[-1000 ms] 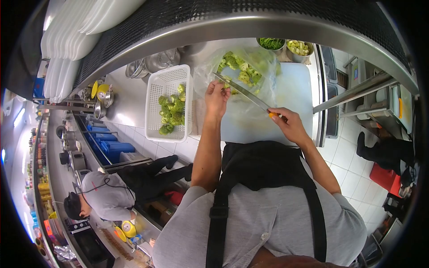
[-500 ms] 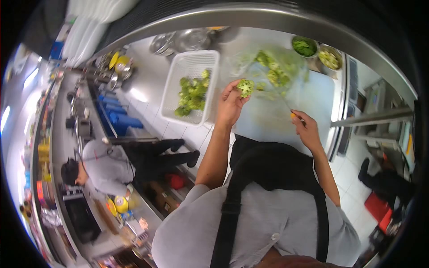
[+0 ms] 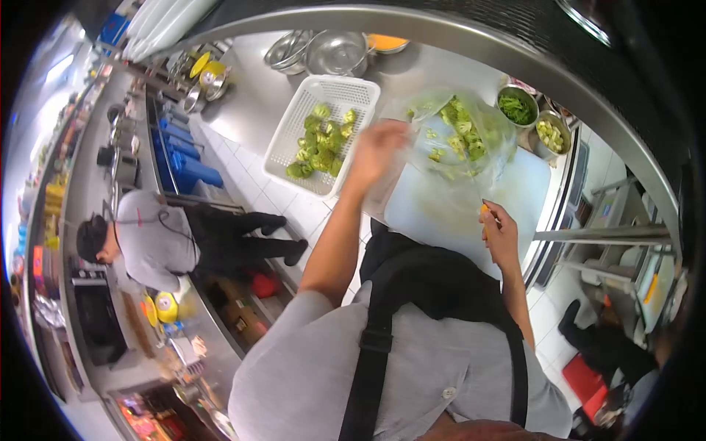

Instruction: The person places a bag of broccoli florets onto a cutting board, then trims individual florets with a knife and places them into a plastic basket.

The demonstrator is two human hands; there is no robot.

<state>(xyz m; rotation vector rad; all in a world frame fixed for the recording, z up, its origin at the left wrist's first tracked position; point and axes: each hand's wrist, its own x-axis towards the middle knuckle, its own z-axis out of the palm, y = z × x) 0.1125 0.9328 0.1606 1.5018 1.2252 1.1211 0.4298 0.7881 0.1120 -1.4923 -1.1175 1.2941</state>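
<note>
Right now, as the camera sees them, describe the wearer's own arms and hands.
Both forearms are bare below short grey sleeves, with no watch or band showing. The right hand wears no glove; the left hand looks ungloved too, but it is blurred, so finer detail such as rings cannot be made out.

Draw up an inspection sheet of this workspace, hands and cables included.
Surface: metal counter; pale board, a clear bag over its far part.
Job's things: broccoli heaped in a white basket; more pieces at the bag, inside or under it unclear; knife.
Clutter: metal bowls beyond the basket; cut vegetables in two containers.
Hands: left hand blurred, between basket and bag, grip unclear; right hand has its fingers around the knife's orange handle.
Cables: nothing seen on the counter.
Surroundings: co-worker at left; tiled floor.
</note>
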